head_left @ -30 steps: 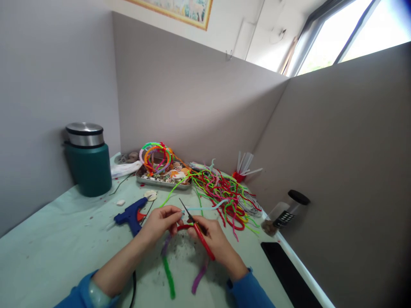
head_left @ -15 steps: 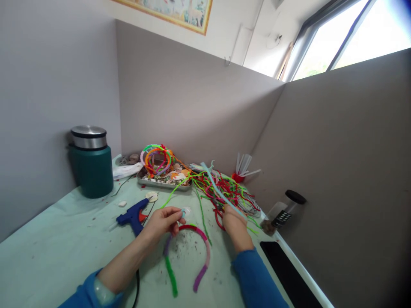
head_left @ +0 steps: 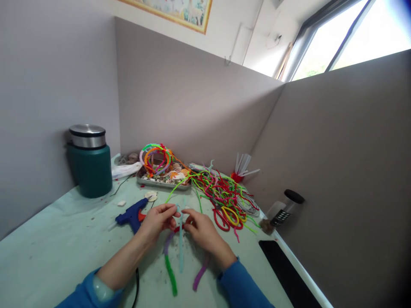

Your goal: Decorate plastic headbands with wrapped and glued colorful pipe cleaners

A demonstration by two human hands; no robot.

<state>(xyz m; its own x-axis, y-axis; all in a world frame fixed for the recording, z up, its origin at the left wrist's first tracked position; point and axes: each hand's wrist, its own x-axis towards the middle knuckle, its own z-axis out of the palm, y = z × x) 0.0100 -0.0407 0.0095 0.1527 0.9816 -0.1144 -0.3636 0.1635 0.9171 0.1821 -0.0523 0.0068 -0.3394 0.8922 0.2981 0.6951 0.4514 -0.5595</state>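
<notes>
A light blue pipe cleaner [head_left: 181, 252] hangs down between my hands, its upper end at my fingertips. My left hand [head_left: 160, 219] is closed in a pinch on that end. My right hand [head_left: 201, 229] comes in from the other side, its thumb and fingers pinched close to the same strand. Below them lies an arched band [head_left: 171, 276] wrapped in fuzzy green, purple and red; my hands hide part of its arch. Left of my left hand rests a blue hot glue gun [head_left: 131, 215] with an orange trigger.
Behind my hands lies a tangled heap of colourful pipe cleaners [head_left: 221, 188]. A metal tray [head_left: 163, 185] holds shells and finished-looking fuzzy rings. A green flask [head_left: 93, 171] stands left, glue sticks [head_left: 244, 164] at the back, a black-lidded jar [head_left: 285, 209] and a black strip [head_left: 285, 269] right.
My right hand has come left from beside the heap to meet my left hand. The light blue pipe cleaner has swung from pointing up and back to hanging down between them.
</notes>
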